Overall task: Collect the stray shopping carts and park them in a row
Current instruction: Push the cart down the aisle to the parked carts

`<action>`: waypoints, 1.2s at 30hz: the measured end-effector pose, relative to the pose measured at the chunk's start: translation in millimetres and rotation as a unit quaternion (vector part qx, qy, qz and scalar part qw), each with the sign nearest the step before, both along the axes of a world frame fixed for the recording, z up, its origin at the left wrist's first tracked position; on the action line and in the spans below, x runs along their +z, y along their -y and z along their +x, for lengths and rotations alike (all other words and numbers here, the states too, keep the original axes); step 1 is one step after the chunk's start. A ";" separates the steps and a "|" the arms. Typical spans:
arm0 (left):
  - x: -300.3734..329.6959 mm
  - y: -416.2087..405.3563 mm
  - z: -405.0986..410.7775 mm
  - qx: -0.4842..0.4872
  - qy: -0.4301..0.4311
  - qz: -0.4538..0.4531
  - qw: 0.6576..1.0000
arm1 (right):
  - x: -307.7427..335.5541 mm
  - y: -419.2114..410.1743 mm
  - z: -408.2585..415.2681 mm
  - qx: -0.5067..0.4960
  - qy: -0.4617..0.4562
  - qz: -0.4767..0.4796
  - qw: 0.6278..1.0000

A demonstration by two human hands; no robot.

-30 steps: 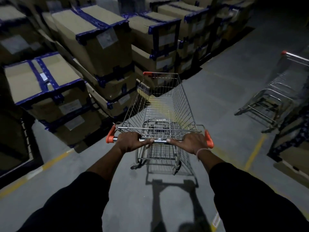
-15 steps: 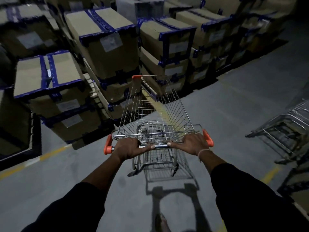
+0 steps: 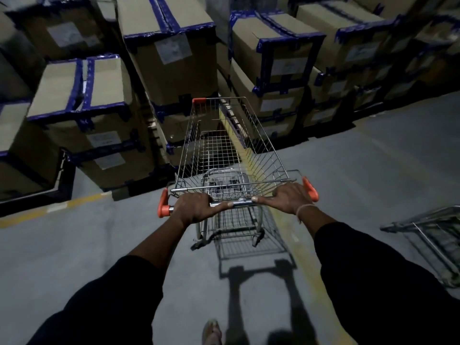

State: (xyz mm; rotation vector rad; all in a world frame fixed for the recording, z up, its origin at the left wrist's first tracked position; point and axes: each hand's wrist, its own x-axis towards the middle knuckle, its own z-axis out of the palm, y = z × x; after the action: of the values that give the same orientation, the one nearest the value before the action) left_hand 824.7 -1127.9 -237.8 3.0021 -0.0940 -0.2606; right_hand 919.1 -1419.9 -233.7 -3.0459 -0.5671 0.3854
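Observation:
An empty wire shopping cart [image 3: 231,155] with orange handle caps stands in front of me on the grey floor, its nose close to the stacked boxes. My left hand [image 3: 196,207] grips the left part of the handle bar. My right hand [image 3: 286,199] grips the right part, beside the orange end cap. A second wire cart [image 3: 433,235] shows only partly at the right edge, low on the floor.
Stacks of cardboard boxes with blue tape [image 3: 171,58] fill the far side and left. A yellow floor line [image 3: 286,235] runs under the cart toward me; another yellow line [image 3: 49,210] runs along the left. My foot [image 3: 211,332] shows at the bottom.
The cart and both hands have swung to the left, facing the boxes more squarely. The second cart has slid toward the right edge of view.

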 end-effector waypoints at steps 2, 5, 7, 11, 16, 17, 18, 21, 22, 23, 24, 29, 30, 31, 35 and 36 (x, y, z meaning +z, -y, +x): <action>0.2 8.4 6.2 0.015 -0.001 -0.004 1.000 | 2.4 5.7 10.8 0.015 -0.001 0.000 1.000; -1.6 26.5 18.7 0.041 0.011 0.000 0.999 | 10.4 19.3 31.9 0.048 -0.005 0.001 0.999; -2.3 40.8 25.7 0.057 0.006 0.006 0.998 | 10.4 30.4 47.8 0.068 -0.006 -0.004 0.998; 2.9 70.6 36.1 0.104 0.003 0.022 0.994 | 11.4 48.6 76.8 0.106 -0.007 -0.008 0.994; 2.8 105.0 42.6 0.153 0.024 0.031 0.987 | 18.6 70.5 100.2 0.139 -0.010 0.005 0.990; 3.3 109.6 42.8 0.159 0.028 0.033 0.986 | 19.4 73.7 102.7 0.144 -0.016 0.010 0.989; 2.8 113.9 42.0 0.164 0.028 0.031 0.986 | 20.4 76.6 103.6 0.149 -0.022 0.011 0.989; 2.4 122.0 36.8 0.175 0.019 0.031 0.984 | 21.6 81.7 101.9 0.162 -0.025 0.006 0.986; 2.4 123.6 35.5 0.178 0.018 0.033 0.983 | 23.0 82.2 101.2 0.165 -0.021 0.000 0.986; 2.6 124.6 34.2 0.180 0.017 0.035 0.983 | 22.1 82.3 101.6 0.170 -0.020 -0.008 0.985; 2.5 124.9 33.8 0.180 0.016 0.038 0.983 | 21.2 82.2 102.6 0.172 -0.017 -0.014 0.985; 1.3 123.4 35.8 0.184 0.011 0.047 0.982 | 10.2 79.4 109.5 0.178 -0.013 -0.008 0.984; 0.5 123.7 35.0 0.187 0.011 0.061 0.980 | 8.4 78.7 109.6 0.178 -0.013 -0.005 0.984; -1.0 125.0 33.1 0.193 0.012 0.081 0.978 | 7.3 77.8 109.0 0.177 -0.012 -0.006 0.984; -5.5 134.9 22.1 0.270 0.036 0.130 0.953 | 9.4 75.4 96.4 0.177 0.064 -0.065 0.980; -5.2 137.7 20.0 0.294 0.031 0.116 0.948 | 7.5 74.9 92.0 0.164 0.083 -0.070 0.981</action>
State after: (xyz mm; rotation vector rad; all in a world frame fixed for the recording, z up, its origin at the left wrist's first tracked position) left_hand 844.7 -1265.6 -243.1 3.0822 0.8680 -0.1147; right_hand 1011.1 -1494.7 -226.2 -3.1358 -1.1032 0.1824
